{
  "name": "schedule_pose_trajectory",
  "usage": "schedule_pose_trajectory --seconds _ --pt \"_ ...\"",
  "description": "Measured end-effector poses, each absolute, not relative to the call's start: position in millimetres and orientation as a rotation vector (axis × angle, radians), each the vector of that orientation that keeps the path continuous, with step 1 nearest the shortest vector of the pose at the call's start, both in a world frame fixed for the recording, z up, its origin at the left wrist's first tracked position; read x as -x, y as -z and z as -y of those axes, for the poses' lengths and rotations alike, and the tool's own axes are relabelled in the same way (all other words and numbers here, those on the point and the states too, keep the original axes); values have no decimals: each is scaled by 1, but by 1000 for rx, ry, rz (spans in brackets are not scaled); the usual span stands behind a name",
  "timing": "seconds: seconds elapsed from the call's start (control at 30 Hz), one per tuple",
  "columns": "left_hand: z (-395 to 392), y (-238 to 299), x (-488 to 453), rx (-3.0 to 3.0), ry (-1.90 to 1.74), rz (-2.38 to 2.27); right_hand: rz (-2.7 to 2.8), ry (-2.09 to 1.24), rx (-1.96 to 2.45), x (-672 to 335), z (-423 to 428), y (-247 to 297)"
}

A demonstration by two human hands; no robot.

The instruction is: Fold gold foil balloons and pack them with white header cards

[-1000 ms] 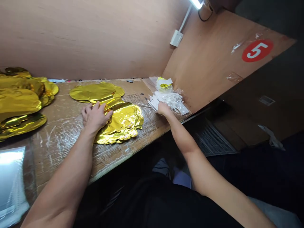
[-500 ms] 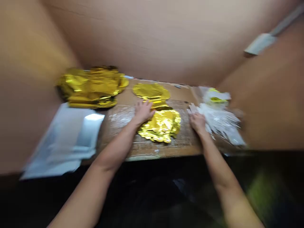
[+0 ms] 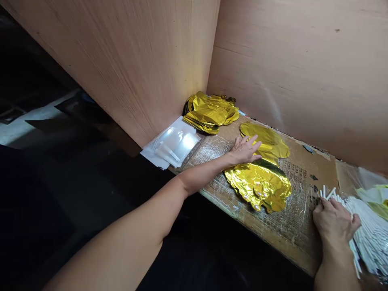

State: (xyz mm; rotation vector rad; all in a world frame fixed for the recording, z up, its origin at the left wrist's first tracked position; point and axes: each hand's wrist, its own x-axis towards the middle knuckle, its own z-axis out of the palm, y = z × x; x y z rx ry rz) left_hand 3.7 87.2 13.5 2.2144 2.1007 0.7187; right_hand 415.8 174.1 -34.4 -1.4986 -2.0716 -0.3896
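Note:
My left hand [image 3: 245, 148] lies flat with fingers spread on the table, touching the edge of a folded gold foil balloon [image 3: 266, 140]. Just in front of it sits a stack of crinkled gold foil balloons [image 3: 259, 184]. My right hand [image 3: 333, 220] rests at the right on a bundle of white straws [image 3: 368, 234], its fingers curled over their ends. A bigger heap of gold foil balloons [image 3: 209, 111] fills the far left corner of the table.
A pile of clear plastic bags [image 3: 172, 145] lies at the table's left end. The worn, tape-covered tabletop [image 3: 291, 226] is boxed in by plywood walls [image 3: 145, 68] at left and back. Some yellow and white packaging [image 3: 376, 194] sits at the far right.
The view has swung left and sharpened. My left hand has opened its fingers over the folded balloon. My right hand stays on the white straws.

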Motion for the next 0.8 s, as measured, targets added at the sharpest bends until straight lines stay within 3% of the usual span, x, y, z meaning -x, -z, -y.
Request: schedule_pose_trajectory --seconds 0.23,0.33,0.43,0.8 --pt "19 -57 58 -1905 -690 -2306 2096 355 1516 -418 -149 33" --pt "88 -50 116 -1234 -607 -2876 2080 363 1474 -413 -135 34" --pt "135 -36 158 -734 -355 -3019 2102 353 1395 -393 -128 27" --pt "142 -30 166 -942 -232 -2852 2454 204 779 -283 -104 -18"
